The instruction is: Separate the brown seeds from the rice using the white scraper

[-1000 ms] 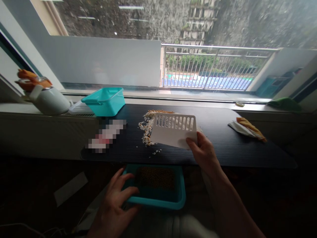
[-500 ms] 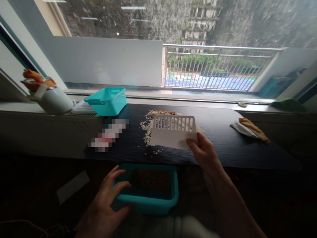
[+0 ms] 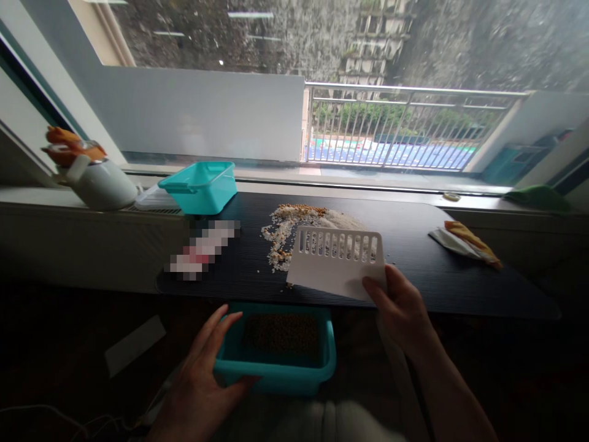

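My right hand (image 3: 401,307) grips the lower right corner of a white slotted plastic scraper (image 3: 338,263), which stands tilted near the front edge of the dark table (image 3: 460,282). Behind it lies a pile of mixed white grains and brown beans (image 3: 299,224). Below the table's edge my left hand (image 3: 202,380) grips the left side of a teal tub (image 3: 276,368) with brown beans in it, thumb under the front rim and fingers along its left wall.
A second teal tub (image 3: 200,187) stands at the table's back left, by a white kettle-like pot (image 3: 99,181) on the sill. A blurred packet (image 3: 202,248) lies left of the pile. A wrapper with food (image 3: 464,242) lies at the right.
The scraper has slid toward me and slightly right, to the table's front edge. The loose grains at the front edge are now hidden behind it. The tub under the edge barely shifted.
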{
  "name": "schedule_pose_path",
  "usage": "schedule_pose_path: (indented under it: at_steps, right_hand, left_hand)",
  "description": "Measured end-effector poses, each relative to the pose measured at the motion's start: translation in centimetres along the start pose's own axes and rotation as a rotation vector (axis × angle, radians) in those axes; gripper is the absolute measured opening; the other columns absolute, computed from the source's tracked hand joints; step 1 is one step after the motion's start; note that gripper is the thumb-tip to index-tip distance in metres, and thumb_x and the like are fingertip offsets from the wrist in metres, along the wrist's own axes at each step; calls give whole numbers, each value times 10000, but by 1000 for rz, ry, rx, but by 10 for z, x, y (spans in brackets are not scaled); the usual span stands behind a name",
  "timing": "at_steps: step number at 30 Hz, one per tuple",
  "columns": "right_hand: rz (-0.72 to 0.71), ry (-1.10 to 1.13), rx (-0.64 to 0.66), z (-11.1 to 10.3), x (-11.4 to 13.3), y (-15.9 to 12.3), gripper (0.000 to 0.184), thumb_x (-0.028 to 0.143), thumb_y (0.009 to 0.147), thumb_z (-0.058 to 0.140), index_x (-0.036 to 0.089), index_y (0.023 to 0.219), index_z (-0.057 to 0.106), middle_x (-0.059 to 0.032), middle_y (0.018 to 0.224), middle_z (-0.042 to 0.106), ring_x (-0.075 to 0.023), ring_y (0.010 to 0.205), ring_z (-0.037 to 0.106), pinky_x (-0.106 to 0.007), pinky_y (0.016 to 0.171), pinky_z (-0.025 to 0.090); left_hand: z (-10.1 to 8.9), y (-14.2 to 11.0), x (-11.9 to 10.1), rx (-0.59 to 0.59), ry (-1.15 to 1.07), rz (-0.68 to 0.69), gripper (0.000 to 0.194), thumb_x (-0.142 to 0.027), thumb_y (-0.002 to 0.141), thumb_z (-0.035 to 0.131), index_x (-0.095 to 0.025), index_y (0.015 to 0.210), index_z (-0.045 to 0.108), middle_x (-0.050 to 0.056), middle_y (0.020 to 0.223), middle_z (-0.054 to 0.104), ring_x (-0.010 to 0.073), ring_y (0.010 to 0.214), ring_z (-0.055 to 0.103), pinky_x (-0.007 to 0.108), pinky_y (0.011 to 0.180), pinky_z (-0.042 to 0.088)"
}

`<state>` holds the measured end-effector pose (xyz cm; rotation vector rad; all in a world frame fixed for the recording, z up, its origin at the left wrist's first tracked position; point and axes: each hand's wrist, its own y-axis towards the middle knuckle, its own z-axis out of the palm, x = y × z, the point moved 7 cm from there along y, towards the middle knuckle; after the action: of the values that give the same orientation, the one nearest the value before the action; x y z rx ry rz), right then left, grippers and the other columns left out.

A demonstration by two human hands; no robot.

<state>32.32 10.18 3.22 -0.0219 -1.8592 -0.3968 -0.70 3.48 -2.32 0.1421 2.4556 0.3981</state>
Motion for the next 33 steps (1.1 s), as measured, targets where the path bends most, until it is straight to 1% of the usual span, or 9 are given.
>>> schedule_pose_path:
  at_steps: [4,8,16,21,23,27,29,31,33]
  right_hand:
    - [16,81,27,1,-1,-2,291,400,810,654,199,1020,645,-33,866,697,-203,766,628,-292,683,504]
    - [24,105,-8,-1,-3,-6,277,390,808,668,206,1014,649,-24,863,697,-191,760,626,-273,683,503]
    - [68,101,34,16,-10,-29,288,408,834,642,201,1035,634,-45,899,706,-214,817,647,-288,721,519]
    - [68,58,-199,-2,-14,-26,298,410,801,666,203,1013,633,-34,882,711,-206,778,653,-291,710,513]
    - [37,58,-197,5,-8,-22,281,394,809,655,205,1014,625,-30,883,710,-201,782,654,-290,718,509]
    - [-33,88,-48,40,7,-12,236,364,836,604,194,1000,609,-38,873,698,-196,770,647,-285,695,506]
    - [-39,78,-8,50,8,-9,240,356,837,590,187,1007,608,-43,866,700,-199,766,649,-288,688,505]
    - [-19,51,-35,46,3,-6,251,360,826,597,182,1001,610,-45,851,704,-204,751,652,-294,681,503]
    - [9,11,-125,28,-6,-4,254,375,811,614,184,978,613,-39,824,700,-205,719,644,-298,663,496]
  left_hand:
    - [2,0,0,23,-2,-11,654,-278,740,644,-330,1354,423,50,1520,364,309,1351,428,470,1081,407]
    - [1,0,-3,5,9,-22,647,-294,749,647,-318,1355,423,66,1515,367,319,1345,434,474,1068,419]
    - [3,-1,4,-13,47,5,647,-330,732,653,-314,1348,457,55,1506,393,316,1326,463,447,1041,458]
    - [2,-1,3,-1,56,-63,650,-314,735,640,-313,1359,458,55,1508,392,316,1345,439,456,1064,434]
    - [1,-1,2,-10,50,-71,644,-313,732,645,-323,1352,469,38,1499,406,310,1340,447,438,1065,438]
    - [1,1,5,-13,39,-37,658,-322,714,665,-335,1345,479,20,1491,419,310,1328,464,427,1049,458]
    - [2,1,9,-4,41,-30,669,-321,708,670,-338,1348,477,22,1493,417,313,1327,464,432,1038,469]
    - [3,0,11,0,44,-35,676,-318,703,673,-338,1349,478,26,1491,418,317,1325,465,437,1037,470]
    - [2,0,9,0,42,-43,675,-316,704,674,-334,1349,477,32,1488,419,320,1329,460,442,1048,458]
